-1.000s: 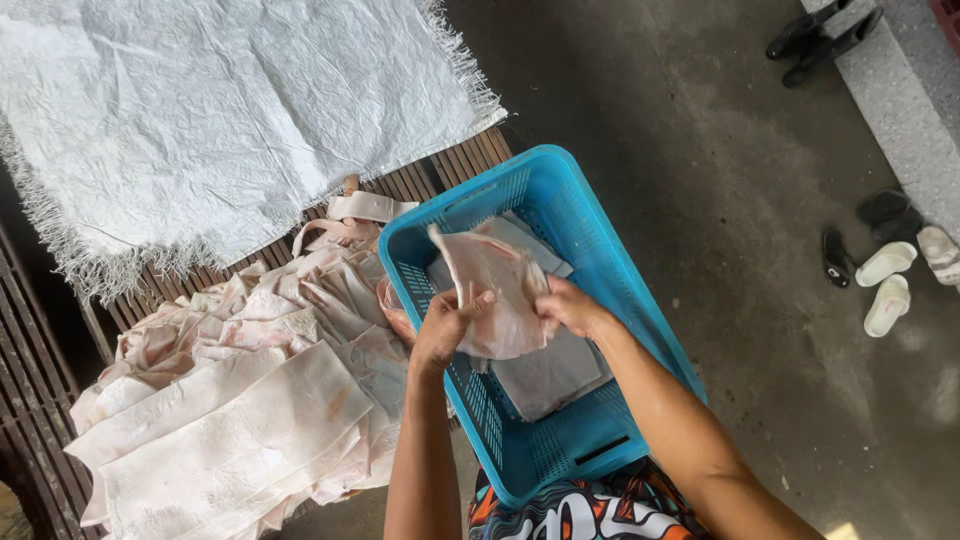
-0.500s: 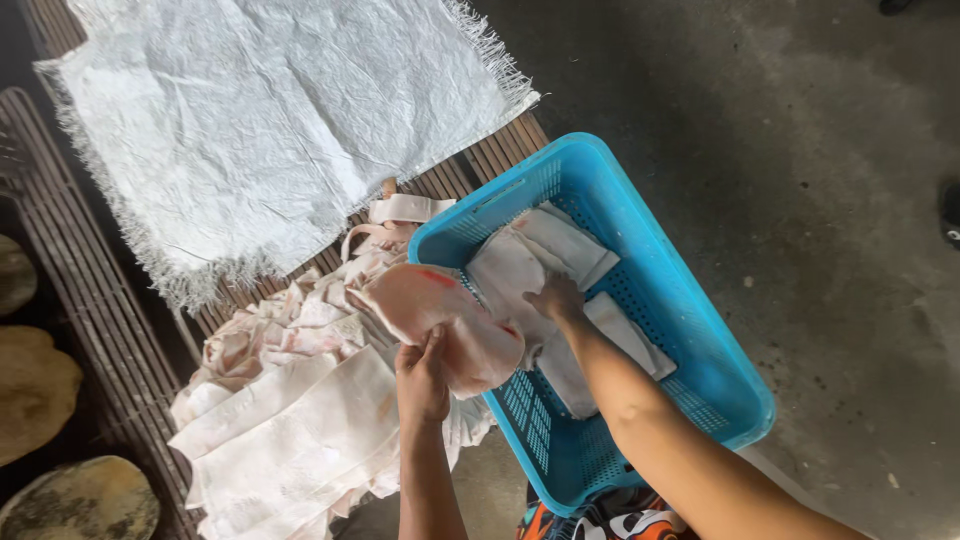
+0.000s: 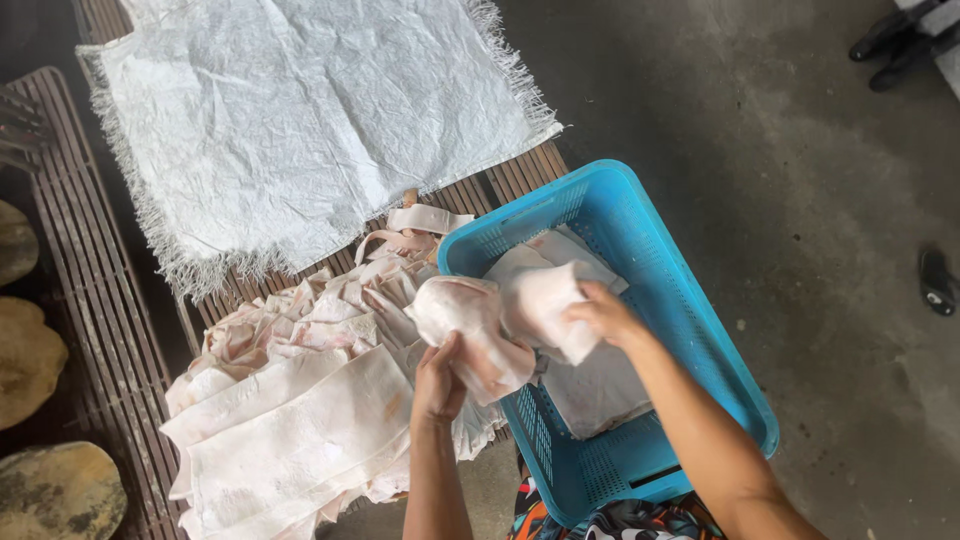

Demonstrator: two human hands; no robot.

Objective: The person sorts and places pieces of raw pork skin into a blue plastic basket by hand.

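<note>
Pale pink and white, the folded sheet (image 3: 500, 325) is held between my two hands above the near-left corner of the blue basket (image 3: 690, 330). Head view, the only view: my left hand (image 3: 440, 378) is clamped on the sheet's lower left fold, thumb on top and fingers wrapped under it. My right hand (image 3: 600, 312) is closed on the sheet's right end, fingers curled over the edge. The sheet is limp and doubled over on itself (it sags between the two grips). Part of it hangs over the basket's left rim, the rest over the basket's inside.

Inside the basket, more flat pale sheets (image 3: 600, 390) lie against the perforated floor, directly below my right hand. The basket stands tilted in the frame on grey concrete floor (image 3: 760, 160).

Left of the basket, touching its rim, a loose pile of similar sheets and strips (image 3: 300, 400) rests on a slatted bamboo platform (image 3: 120, 330). Above the pile, a white woven cloth (image 3: 310, 120) with frayed edges is spread flat on the same platform.

At the far left edge, round brownish slabs (image 3: 30, 360) lie beyond the slats. Dark footwear (image 3: 900, 40) sits at the top right, and one dark shoe (image 3: 937, 280) at the right edge, well apart from the basket.
</note>
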